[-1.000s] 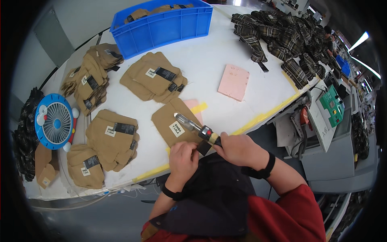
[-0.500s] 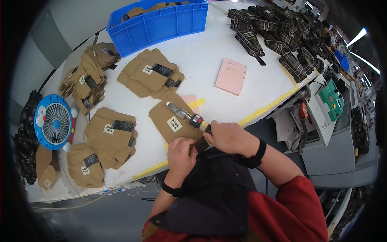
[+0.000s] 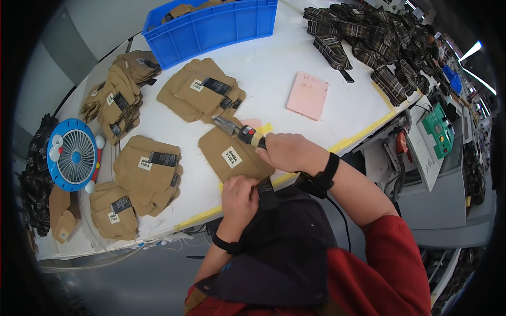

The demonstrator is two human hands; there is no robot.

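Observation:
A brown fabric piece (image 3: 215, 152) with a white label (image 3: 231, 156) lies at the table's front edge. At its near edge, the curled fingers of my left hand (image 3: 240, 203) pinch the fabric, beside a black label (image 3: 267, 190) that hangs over the edge. My right hand (image 3: 287, 151) is closed around the dark handle of a hand tool (image 3: 246, 134) with a metal tip and a red button. The tool is above the far right side of the piece, its tip pointing to the far left. Its exact kind cannot be made out.
Several stacks of brown pieces (image 3: 139, 181) lie left and behind, with a blue crate (image 3: 211, 31) at the back. A blue fan (image 3: 74, 155) stands far left. A pink pad (image 3: 307, 96) and plaid fabric items (image 3: 369, 37) lie right. A green box (image 3: 436, 131) sits beyond the table's edge.
My right hand has lifted the tool up and to the left, away from the near edge. The black label now shows more plainly. My left hand stays at the edge.

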